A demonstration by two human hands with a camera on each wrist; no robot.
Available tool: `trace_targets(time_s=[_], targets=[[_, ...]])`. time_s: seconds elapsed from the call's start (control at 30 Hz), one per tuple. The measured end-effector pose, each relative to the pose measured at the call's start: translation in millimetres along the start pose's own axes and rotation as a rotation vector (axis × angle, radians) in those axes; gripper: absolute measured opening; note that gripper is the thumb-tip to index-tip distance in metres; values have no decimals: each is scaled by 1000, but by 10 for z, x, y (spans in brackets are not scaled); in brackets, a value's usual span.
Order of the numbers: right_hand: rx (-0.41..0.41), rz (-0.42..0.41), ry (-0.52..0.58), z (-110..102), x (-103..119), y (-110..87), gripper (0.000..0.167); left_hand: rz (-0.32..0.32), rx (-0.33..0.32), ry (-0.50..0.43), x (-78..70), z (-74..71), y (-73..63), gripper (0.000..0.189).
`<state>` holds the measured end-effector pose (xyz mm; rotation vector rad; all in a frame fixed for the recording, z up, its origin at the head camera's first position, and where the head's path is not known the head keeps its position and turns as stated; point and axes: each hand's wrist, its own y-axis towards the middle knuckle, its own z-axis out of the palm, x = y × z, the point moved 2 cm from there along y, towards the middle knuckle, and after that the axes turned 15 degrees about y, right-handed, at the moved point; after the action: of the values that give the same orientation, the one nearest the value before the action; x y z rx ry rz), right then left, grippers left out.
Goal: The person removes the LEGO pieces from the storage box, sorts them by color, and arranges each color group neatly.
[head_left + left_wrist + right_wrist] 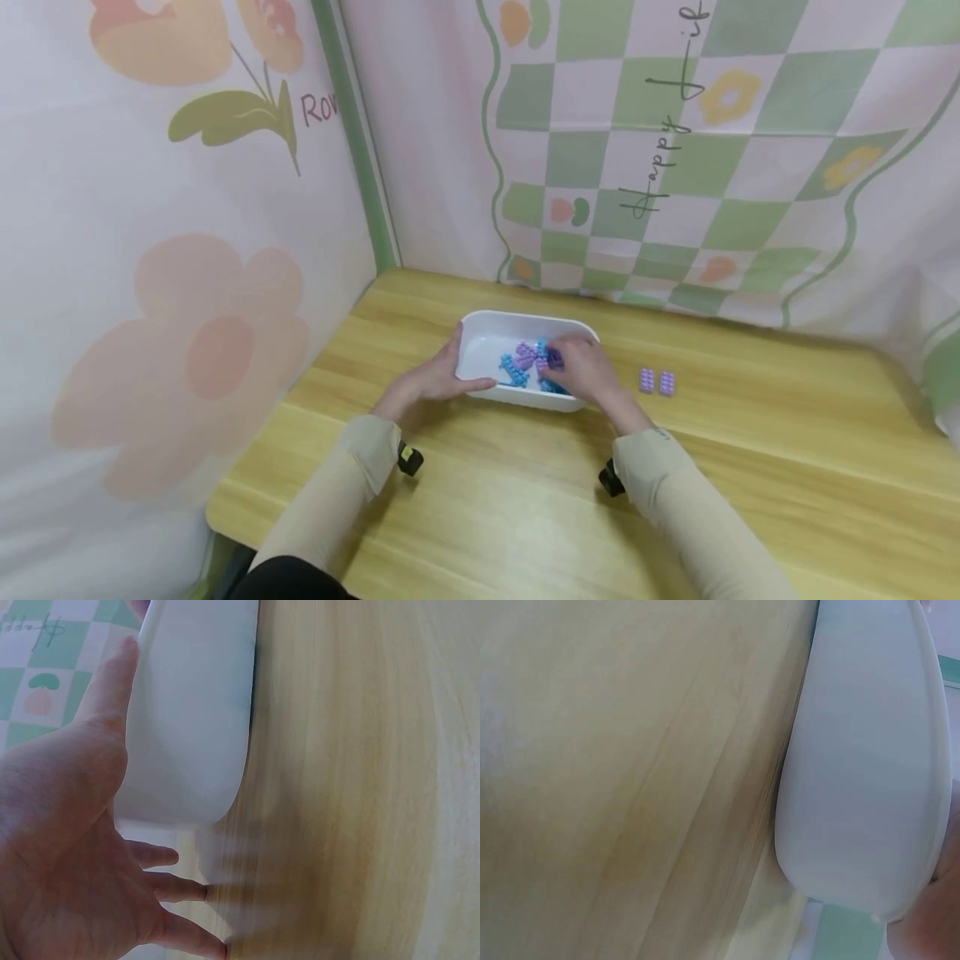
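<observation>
A white plastic tub (pixel 480 342) sits on the table with small blue building bricks (pixel 514 372) and lilac building bricks (pixel 527 356) inside. My left hand (pixel 438 372) steadies its left end, the thumb lying along the near rim. In the left wrist view, that hand's fingers (pixel 180 887) are spread beside the tub's end wall. Over the right end my right hand (pixel 588 367) reaches inside, thumb and fingertips around a dark purple brick (pixel 555 358); I cannot tell whether it is gripped. The right wrist view shows mostly the tub's outer wall (pixel 862 750), with those fingertips hidden.
Two lilac studded bricks (pixel 656 382) lie side by side on the wooden table (pixel 750 417), right of the tub. A checked green-and-white curtain (pixel 660 167) hangs behind the table's back edge, and a flowered cloth (pixel 187 333) hangs along the left.
</observation>
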<state>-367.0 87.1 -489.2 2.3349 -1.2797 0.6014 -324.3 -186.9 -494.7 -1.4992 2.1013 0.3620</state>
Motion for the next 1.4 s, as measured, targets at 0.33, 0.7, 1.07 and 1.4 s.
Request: trace_targets(time_s=[0.33,0.7,1.07,1.4], targets=[[-16,28,21,2,-11,13,39,3,7,6,-10,-17,-5,128],[23,80,-25,-16,45,10,34,-45,25,20,-11,-7,-12,131],[-37,76,30,14,29,3,25,-32,17,19,9,11,0,129],[-119,13,75,23,19,-20,33,-37,23,13,-23,-7,-32,130]])
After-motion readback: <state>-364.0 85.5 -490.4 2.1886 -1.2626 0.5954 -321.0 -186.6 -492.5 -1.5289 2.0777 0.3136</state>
